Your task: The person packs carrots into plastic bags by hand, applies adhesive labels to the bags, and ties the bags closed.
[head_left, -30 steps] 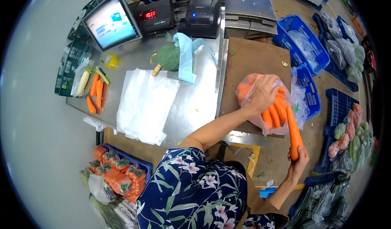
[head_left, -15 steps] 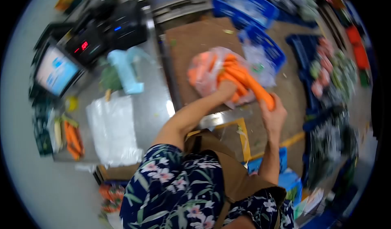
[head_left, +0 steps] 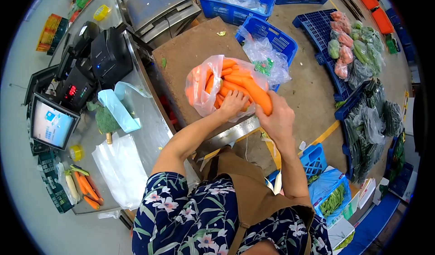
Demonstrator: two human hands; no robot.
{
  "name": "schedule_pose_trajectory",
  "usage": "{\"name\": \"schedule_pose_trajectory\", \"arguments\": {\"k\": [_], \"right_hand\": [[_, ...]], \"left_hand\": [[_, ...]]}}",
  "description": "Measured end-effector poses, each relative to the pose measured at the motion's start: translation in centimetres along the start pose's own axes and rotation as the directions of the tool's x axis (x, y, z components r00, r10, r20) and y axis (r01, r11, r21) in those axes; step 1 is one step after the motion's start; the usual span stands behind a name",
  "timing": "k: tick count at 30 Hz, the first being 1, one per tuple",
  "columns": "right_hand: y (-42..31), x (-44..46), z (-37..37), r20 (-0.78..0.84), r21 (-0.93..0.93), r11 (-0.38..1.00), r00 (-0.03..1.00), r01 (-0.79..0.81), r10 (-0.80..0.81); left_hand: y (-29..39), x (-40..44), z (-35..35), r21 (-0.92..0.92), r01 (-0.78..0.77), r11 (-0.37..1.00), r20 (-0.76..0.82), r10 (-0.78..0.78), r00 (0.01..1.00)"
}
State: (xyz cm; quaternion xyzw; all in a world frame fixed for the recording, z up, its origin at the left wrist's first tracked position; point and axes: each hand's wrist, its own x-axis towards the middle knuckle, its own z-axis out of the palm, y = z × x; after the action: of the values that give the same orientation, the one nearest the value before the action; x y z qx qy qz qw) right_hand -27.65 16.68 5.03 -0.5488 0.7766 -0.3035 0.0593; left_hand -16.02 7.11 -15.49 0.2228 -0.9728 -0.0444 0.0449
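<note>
Counter [head_left: 146, 135]: steel, to the person's left. Board [head_left: 181, 51]: brown, beside the counter. Crate [head_left: 286, 42]: blue, beyond the board, crumpled plastic [head_left: 268, 55] spilling over its near side.

Bag [head_left: 206, 106]: clear, on the board near its front edge, mouth open, full of carrots [head_left: 233, 79] lying at mixed angles.

Right hand [head_left: 278, 121]: closed round the thick end of the big carrot [head_left: 257, 95], at the bag's right side; narrower part lies over the others.

Left hand [head_left: 234, 102]: palm down, fingers on carrots at the mouth. Cannot tell whether it grips one.

Judgement: keep the right grip on the thick end, with the carrot's line close to that of its neighbours, so the tip does not snag the thin film. Left fingers should press lightly, steadying the heap without dragging the rim. Bag weight best kept back from the board's edge.
</note>
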Motion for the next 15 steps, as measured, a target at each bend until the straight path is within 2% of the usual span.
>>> {"name": "schedule_pose_trajectory", "arguments": {"k": [3,6,7,9,10,12,13,15], "right_hand": [[0.0,1.8,2.9,0.080,-0.052,0.998,0.996,0.044,-0.040],[1.7,3.5,7.4,0.163,-0.055,0.997,0.986,0.052,-0.043],[2.5,4.0,9.1,0.190,-0.048,0.998,0.981,0.047,-0.037],[4.9,4.4,12.5,0.207,0.082,0.997,0.978,-0.010,-0.008],[5.6,4.4,13.6,0.215,0.145,0.989,0.976,-0.040,0.008],[6.4,3.8,15.6,0.243,0.236,0.966,0.969,-0.105,0.046],[6.7,3.3,16.2,0.259,0.280,0.950,0.964,-0.137,0.063],[8.2,2.7,16.8,0.271,0.125,0.988,0.961,-0.089,0.052]], "left_hand": [[-0.7,-0.8,-1.2,-0.064,0.037,0.997,-0.080,-0.042,0.996],[-1.5,-2.0,-1.4,0.025,0.010,1.000,0.013,-0.010,1.000],[-2.0,-2.1,-2.1,-0.048,0.050,0.998,0.039,-0.048,0.998],[-3.0,-2.1,-4.6,-0.200,0.139,0.970,0.108,-0.119,0.987],[-3.5,-1.9,-5.9,-0.197,0.182,0.963,-0.018,-0.189,0.982],[-4.6,-1.4,-7.9,-0.210,0.264,0.941,-0.266,-0.315,0.911],[-5.0,-1.2,-8.1,-0.170,0.292,0.941,-0.227,-0.326,0.918],[-5.5,-0.9,-8.4,-0.081,0.341,0.937,-0.162,-0.350,0.923]]}}
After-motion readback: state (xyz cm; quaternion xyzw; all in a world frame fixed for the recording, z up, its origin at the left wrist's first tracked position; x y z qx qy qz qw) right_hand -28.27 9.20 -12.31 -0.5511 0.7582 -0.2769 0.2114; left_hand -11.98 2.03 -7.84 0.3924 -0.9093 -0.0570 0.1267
